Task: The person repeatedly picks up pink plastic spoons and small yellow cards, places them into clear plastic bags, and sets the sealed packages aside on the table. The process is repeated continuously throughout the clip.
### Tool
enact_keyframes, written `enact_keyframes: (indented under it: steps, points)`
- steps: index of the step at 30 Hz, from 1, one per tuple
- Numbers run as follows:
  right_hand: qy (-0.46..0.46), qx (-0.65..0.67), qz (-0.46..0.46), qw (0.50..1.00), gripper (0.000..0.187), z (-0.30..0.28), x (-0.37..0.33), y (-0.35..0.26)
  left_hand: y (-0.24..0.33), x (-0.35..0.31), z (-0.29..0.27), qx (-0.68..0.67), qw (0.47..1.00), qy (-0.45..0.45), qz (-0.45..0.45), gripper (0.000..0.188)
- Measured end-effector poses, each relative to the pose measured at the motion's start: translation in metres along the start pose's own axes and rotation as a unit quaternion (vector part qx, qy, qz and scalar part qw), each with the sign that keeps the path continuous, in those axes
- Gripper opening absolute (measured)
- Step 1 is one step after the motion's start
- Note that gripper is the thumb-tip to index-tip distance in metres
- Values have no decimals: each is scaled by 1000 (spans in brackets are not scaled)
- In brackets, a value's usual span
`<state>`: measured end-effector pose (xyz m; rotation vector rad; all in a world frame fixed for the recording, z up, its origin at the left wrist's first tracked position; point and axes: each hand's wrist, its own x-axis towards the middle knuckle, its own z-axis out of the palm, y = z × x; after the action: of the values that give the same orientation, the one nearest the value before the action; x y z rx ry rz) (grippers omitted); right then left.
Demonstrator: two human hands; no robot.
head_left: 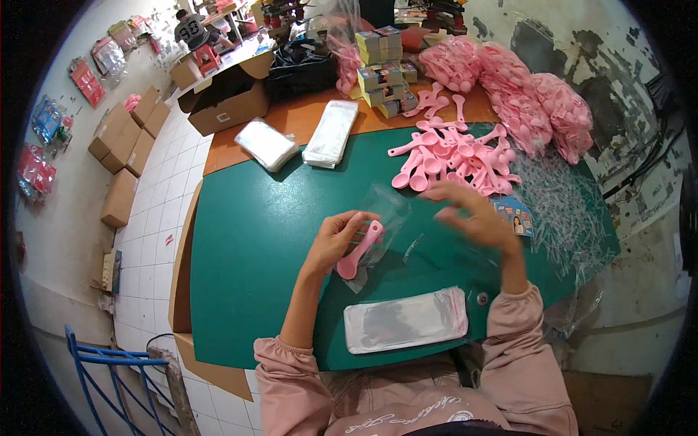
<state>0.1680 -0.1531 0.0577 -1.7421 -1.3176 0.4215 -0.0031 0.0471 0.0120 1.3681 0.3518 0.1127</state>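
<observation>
Over the green tabletop, the left hand grips a pink spoon and a clear bag; whether the spoon lies inside, I cannot tell. Near the loose spoon heap, the blurred right hand has its fingers parted. One spoon is in hand; that heap and the flat bag stack look left to do.

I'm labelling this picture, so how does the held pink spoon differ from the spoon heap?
The held spoon is single; the heap has many. The held spoon is in the left hand; the heap lies loose on the table. Both are pink.
</observation>
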Motion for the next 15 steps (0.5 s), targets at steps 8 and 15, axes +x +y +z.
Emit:
enact_keyframes:
  steps: [8,15]
  points:
    - [238,-333,348,843,39,-91,-100,80,-1,6,-4,55,997,11,59,32]
    - [295,-467,418,721,23,-76,-58,7,12,1,0,33,998,10,46,29]
